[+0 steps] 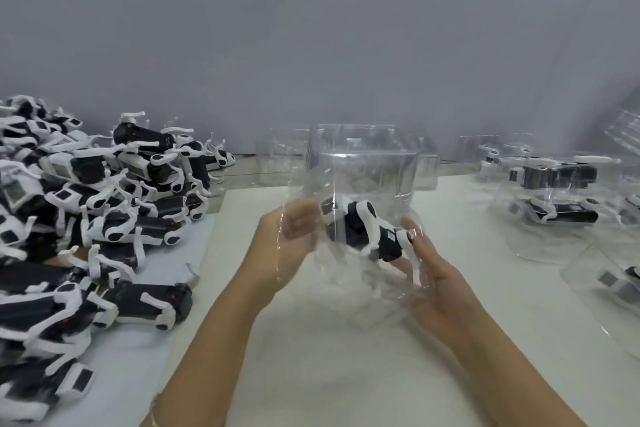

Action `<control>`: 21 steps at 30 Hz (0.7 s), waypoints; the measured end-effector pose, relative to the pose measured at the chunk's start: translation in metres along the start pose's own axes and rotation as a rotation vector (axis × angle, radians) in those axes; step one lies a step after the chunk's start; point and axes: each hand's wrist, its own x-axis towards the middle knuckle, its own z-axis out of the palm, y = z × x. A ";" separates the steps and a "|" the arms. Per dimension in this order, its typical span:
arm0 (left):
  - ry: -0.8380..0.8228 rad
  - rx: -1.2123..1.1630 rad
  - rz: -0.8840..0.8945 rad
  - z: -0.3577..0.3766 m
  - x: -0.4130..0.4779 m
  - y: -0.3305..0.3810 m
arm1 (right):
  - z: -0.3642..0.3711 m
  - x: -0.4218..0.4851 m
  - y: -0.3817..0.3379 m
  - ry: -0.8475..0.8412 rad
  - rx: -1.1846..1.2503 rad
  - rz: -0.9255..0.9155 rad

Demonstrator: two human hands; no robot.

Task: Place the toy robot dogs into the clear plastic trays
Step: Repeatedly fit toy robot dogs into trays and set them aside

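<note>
One black-and-white toy robot dog [374,232] lies inside clear moulded plastic tray [349,274]; left hand [294,229] grips its left side, right hand [440,291] presses right side, fingers straight.

Bare bench [329,357] lies open in the near middle, between and in front of the forearms; over the centre the held tray [332,253] and both arms bar any crossing from side to side; left, a heaped pile of toy robot dogs [86,218] covers the bench back to the wall, legs jutting up; empty clear trays [277,156] stand at the back; stacked filled trays [554,191] crowd the right.
</note>
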 end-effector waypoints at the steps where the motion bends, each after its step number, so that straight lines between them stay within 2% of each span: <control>1: 0.077 -0.161 -0.058 -0.005 0.002 -0.002 | -0.002 0.001 -0.002 0.010 -0.063 -0.054; 3: 0.197 -0.543 -0.148 -0.017 0.004 -0.001 | -0.001 0.000 -0.005 0.034 -0.128 -0.143; 4: 0.217 -0.641 -0.178 -0.021 0.004 0.002 | 0.000 0.000 -0.007 0.062 -0.164 -0.208; 5: 0.190 -0.604 -0.188 -0.025 0.003 0.004 | 0.001 -0.001 -0.006 0.089 -0.209 -0.277; 8: -0.010 0.019 -0.100 -0.015 -0.004 0.002 | 0.000 -0.001 -0.001 0.147 -0.330 -0.425; 9: -0.018 0.176 -0.068 -0.005 -0.007 -0.002 | 0.000 -0.001 0.001 0.145 -0.374 -0.454; 10: 0.018 0.236 -0.049 0.004 -0.009 -0.006 | 0.001 -0.001 0.005 0.144 -0.410 -0.482; 16: 0.231 0.151 0.047 0.026 -0.018 -0.027 | 0.009 -0.006 0.014 0.169 -0.564 -0.583; 21: 0.331 0.149 0.086 0.034 -0.023 -0.027 | 0.012 -0.011 0.013 0.190 -0.656 -0.654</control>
